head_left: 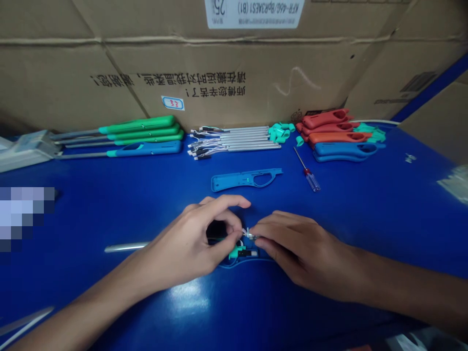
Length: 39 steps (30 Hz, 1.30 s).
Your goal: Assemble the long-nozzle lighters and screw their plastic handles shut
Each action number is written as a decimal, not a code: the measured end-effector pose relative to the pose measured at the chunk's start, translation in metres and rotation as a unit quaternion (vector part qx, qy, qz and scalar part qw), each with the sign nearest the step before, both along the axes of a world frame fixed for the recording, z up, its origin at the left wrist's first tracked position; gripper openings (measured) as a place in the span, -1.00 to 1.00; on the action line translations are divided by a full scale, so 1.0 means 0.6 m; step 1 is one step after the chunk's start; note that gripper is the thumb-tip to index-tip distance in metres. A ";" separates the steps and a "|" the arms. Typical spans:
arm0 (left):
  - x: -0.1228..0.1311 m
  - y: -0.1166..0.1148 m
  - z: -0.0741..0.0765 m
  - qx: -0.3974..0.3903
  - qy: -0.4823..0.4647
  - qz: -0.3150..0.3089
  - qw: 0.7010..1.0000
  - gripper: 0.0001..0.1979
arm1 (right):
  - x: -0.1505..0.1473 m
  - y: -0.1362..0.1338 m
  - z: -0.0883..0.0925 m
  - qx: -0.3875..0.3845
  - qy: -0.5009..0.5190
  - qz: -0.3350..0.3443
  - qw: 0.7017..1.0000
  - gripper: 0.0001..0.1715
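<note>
My left hand [208, 239] pinches thin white tubing or wire [243, 232] between thumb and finger, its index finger raised. Closed at the fingertips, my right hand [303, 248] grips a small silvery metal fitting [251, 236] that meets the white piece. Beneath both hands lies a blue lighter-handle half [241, 264], mostly covered, with a teal trigger [236, 251] and a black igniter piece [248, 253] in it. A metal tube [126, 247] sticks out to the left from under my left hand. Farther back rests another blue handle half [237, 181], inner side up.
Behind lie green and blue long-nosed lighters [146, 130], metal tubes with wires [244, 139], teal triggers [281, 131], and red, orange and blue handle shells [340, 150]. A screwdriver [310, 178] sits at right. A cardboard wall [204, 58] closes the back of the blue table [164, 312].
</note>
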<state>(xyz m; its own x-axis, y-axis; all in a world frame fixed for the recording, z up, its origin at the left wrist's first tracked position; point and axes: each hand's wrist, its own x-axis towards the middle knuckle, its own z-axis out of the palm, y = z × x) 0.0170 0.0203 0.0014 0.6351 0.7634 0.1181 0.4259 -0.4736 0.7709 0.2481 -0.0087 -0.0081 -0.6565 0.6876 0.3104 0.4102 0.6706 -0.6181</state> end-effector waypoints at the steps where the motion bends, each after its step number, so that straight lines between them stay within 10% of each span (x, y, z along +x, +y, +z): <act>1: 0.000 0.000 0.000 0.000 0.000 0.000 1.000 -0.56 | 0.000 0.000 0.000 0.000 0.003 -0.001 1.000 -0.84; 39: -0.002 0.001 0.020 0.279 0.058 -0.079 0.955 -0.93 | 0.007 0.005 0.014 0.062 -0.044 0.006 0.997 -0.80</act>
